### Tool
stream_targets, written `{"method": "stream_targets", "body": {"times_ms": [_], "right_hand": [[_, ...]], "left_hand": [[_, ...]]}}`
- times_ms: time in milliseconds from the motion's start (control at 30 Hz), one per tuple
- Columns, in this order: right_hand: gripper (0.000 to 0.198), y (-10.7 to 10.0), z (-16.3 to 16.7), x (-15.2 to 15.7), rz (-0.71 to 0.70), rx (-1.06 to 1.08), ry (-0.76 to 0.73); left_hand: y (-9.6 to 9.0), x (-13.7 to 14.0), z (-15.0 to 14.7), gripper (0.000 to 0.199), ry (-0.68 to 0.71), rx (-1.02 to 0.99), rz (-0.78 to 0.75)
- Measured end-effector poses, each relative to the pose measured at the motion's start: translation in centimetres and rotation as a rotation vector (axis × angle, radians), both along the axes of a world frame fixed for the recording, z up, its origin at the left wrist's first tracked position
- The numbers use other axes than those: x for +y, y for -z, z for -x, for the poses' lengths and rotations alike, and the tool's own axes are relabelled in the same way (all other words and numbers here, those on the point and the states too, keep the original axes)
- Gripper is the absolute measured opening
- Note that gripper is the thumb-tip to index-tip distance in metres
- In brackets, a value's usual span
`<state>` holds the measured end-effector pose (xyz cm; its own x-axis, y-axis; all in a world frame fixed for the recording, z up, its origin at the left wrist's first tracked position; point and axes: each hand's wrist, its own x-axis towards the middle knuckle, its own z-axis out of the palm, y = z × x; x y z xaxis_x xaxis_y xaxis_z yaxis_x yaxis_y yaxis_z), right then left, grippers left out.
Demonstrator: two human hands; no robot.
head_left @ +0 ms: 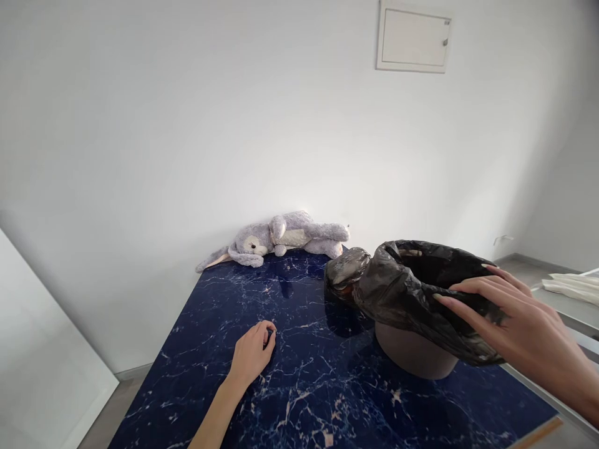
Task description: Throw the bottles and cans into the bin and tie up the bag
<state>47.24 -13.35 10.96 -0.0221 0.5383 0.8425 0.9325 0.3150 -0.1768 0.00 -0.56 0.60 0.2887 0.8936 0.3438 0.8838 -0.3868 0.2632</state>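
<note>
1. Slick-looking counter (201,343): shoving could skid stuff.
2. Black bag (397,296) drapes over the bin (416,355) on it; a lopsided tug might pop it off.
3. My right hand (519,318) has fingers (482,285) touching bag, can't tell if gripping; left hand (251,352) loosely curled, empty-looking.

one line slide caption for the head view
Right hand on a black bag fitted over a bin, left hand over a blue marbled table, plush toy lying by the wall.

Head view; faces forward, down; tabletop (304,355) near
</note>
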Motion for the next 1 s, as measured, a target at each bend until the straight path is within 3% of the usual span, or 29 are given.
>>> {"method": "stream_targets", "body": {"times_ms": [300,567,733,1000], "right_hand": [[0.018,-1.0,3.3,-1.2,0.034,0.028,-0.264],[0.019,-1.6,4.9,-1.0,-0.015,0.004,-0.260],[0.019,-1.3,3.4,-1.0,-0.064,-0.060,-0.210],[0.034,-0.4,-2.1,0.1,-0.109,-0.139,-0.039]], "left_hand": [[-0.3,-0.3,-0.5,0.030,0.001,0.009,-0.009],[-0.3,-0.2,-0.5,0.030,0.003,0.010,-0.010],[-0.4,-0.4,-0.4,0.030,0.008,0.000,-0.010],[-0.4,-0.2,0.0,0.028,0.013,-0.034,-0.018]]}}
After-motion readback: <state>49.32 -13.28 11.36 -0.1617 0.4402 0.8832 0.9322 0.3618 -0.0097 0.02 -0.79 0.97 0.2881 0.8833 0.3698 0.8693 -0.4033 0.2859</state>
